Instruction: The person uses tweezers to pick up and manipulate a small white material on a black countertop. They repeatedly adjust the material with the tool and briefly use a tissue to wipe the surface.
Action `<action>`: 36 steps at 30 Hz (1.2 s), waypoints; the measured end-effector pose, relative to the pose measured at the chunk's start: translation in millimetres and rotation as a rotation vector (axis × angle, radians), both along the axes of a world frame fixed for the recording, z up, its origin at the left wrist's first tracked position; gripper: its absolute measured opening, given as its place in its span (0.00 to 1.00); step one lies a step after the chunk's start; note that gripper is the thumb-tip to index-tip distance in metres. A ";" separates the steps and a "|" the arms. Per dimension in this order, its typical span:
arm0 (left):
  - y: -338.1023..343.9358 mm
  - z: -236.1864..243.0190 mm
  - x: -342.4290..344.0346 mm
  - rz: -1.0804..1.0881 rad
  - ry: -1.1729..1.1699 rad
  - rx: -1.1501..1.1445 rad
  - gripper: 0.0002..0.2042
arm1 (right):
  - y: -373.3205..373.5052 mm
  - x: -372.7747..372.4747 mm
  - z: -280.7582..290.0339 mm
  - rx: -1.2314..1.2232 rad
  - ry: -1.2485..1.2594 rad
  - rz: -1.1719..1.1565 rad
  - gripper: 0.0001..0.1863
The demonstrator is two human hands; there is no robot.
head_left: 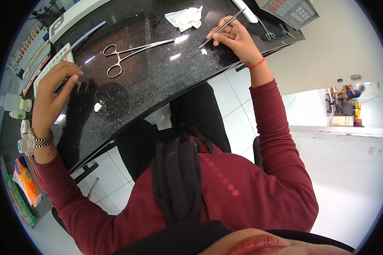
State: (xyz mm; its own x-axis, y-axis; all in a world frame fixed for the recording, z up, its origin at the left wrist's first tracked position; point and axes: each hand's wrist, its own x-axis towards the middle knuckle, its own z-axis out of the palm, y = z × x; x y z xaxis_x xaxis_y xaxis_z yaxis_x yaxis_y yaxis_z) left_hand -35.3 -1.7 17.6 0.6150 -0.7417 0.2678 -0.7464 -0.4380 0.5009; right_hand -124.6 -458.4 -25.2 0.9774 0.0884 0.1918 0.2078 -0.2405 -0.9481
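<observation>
My right hand [235, 40] pinches a slim, pointed metal instrument [225, 26], its tip slanting down toward the dark speckled counter [157, 80]. Whether that tip touches the surface, I cannot tell. Small white bits lie close to it. Loosely bent, my left hand [55, 91] appears to hold nothing; it is beside a white tray with round spots [57, 60]. Between my hands rests a pair of ring-handled metal forceps [125, 53], its jaws pointing right. Farther back lies a crumpled white tissue [185, 19].
A pale blue stick [88, 36] leans by the tray, near a long white box [74, 19]. Small capped bottles [17, 104] and an orange packet [27, 180] line the left side. Scissor-like tools [268, 34] and a keypad device [290, 12] occupy the far right corner.
</observation>
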 end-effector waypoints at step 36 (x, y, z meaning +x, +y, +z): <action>0.5 -0.5 1.4 -0.008 0.032 -0.031 0.06 | 73.8 -65.6 -32.9 -0.073 -0.464 -0.749 0.16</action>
